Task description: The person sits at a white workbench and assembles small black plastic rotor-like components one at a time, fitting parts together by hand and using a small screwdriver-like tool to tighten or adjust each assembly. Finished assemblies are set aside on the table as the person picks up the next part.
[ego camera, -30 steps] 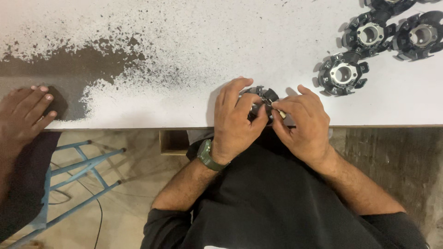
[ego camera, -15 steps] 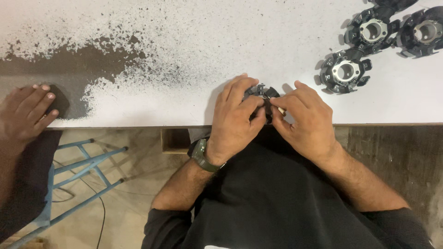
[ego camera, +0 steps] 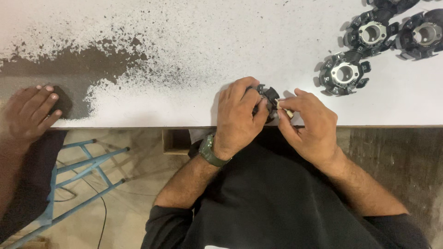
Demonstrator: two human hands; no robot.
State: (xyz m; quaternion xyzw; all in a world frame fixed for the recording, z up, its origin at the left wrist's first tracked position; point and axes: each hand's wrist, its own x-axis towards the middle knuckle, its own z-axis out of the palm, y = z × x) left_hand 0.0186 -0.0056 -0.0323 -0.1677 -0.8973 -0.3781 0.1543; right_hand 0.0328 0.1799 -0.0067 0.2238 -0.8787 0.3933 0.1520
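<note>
Right now our left hand (ego camera: 237, 117) grips the black part (ego camera: 266, 99) at the counter (ego camera: 184, 46) edge; right hand (ego camera: 307, 122) fingers pinch a small pale piece (ego camera: 284, 109) vs. its side. Best hold the part steady, feed the piece in straight w/ light pressure.

No packages, labels, signs or screens are showing anywhere in this view.
</note>
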